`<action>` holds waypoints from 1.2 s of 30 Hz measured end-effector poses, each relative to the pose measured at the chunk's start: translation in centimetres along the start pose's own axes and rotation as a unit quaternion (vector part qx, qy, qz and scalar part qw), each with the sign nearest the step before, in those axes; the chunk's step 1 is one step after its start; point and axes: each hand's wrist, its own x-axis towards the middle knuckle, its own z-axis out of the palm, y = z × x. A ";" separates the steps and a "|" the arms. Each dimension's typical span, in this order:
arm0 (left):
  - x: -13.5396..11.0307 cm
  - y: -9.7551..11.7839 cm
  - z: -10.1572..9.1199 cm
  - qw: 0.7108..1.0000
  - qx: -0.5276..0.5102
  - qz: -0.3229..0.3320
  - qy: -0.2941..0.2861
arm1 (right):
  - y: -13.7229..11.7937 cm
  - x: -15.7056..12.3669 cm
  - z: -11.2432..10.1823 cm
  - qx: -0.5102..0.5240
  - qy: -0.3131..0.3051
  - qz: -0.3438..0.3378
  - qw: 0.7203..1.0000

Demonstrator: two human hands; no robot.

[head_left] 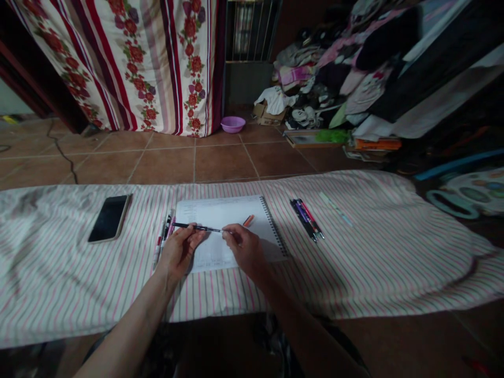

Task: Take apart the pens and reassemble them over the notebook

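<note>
A thin black pen [197,228] lies level between my two hands above an open spiral notebook [232,212]. My left hand [178,252] pinches the pen's left half. My right hand [244,248] pinches its right end with thumb and forefinger. An orange pen cap or small pen [248,220] rests on the page just beyond my right fingers. The notebook lies on a pink-striped cloth [374,252] that covers a low surface.
A dark phone [109,218] lies on the cloth to the left. Several pens [163,236] sit at the notebook's left edge, more pens [307,219] to its right, and a pale pen [335,208] further right. A purple bowl [232,124] and piled clothes [338,68] stand on the tiled floor behind.
</note>
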 end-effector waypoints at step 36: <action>-0.4 0.0 -0.1 1.000 0.005 -0.009 -0.013 | 0.0 0.1 0.2 -0.007 -0.008 -0.009 1.000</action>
